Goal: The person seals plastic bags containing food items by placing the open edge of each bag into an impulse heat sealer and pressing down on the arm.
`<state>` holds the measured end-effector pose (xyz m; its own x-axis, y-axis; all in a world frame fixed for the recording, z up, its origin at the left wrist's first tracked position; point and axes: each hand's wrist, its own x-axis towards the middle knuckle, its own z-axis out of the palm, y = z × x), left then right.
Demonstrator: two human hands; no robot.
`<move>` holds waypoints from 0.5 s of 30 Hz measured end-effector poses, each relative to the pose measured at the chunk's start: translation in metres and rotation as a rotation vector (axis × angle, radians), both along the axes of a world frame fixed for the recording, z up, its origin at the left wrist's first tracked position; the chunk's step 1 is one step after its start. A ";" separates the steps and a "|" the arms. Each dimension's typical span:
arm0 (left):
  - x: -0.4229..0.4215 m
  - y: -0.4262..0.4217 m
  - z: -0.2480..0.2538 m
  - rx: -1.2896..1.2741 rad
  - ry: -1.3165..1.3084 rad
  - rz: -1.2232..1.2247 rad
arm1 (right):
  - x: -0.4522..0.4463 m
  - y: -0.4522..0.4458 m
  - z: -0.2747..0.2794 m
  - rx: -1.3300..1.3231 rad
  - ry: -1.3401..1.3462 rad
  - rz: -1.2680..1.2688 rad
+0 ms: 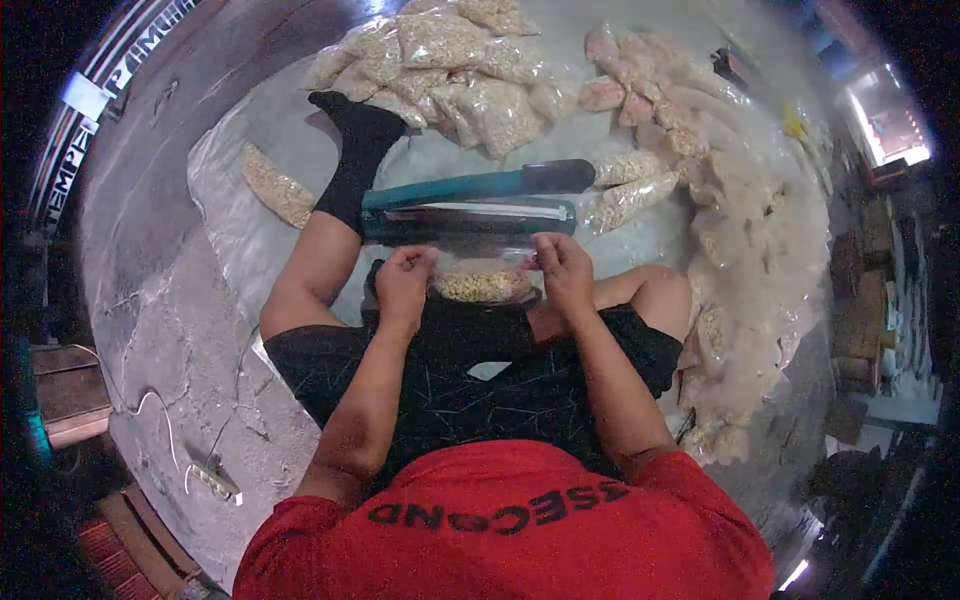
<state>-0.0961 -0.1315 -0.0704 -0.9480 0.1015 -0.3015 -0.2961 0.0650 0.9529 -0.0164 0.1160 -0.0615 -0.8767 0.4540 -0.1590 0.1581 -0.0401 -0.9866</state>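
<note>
Between my hands hangs a clear plastic bag (482, 284) with pale, small snack pieces in its lower part. My left hand (403, 287) pinches the bag's upper left corner, fingers closed. The upper right corner is gripped by my right hand (563, 275), thumb and fingers together. The bag's top edge lies close to a teal impulse sealer (470, 215), just beyond my hands. Its long arm with a dark handle (558, 177) is raised above the base. A pale strip runs along the base. Whether the bag touches the sealer, I cannot tell.
Filled clear bags (440, 50) are heaped at the far side, and more bags (750, 260) pile along the right. One filled bag (277, 187) lies at the left on a pale sheet (215, 165). A power strip (213, 481) with a cord rests on the concrete floor.
</note>
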 end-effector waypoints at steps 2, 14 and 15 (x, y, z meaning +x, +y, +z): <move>0.003 0.000 0.004 0.074 -0.033 -0.014 | 0.004 0.002 0.002 0.076 0.018 -0.018; -0.030 0.005 0.021 -0.011 -0.153 0.017 | -0.024 0.012 -0.009 0.013 -0.022 0.018; -0.034 0.007 0.023 -0.038 -0.151 0.018 | -0.029 0.013 -0.015 -0.053 -0.020 -0.013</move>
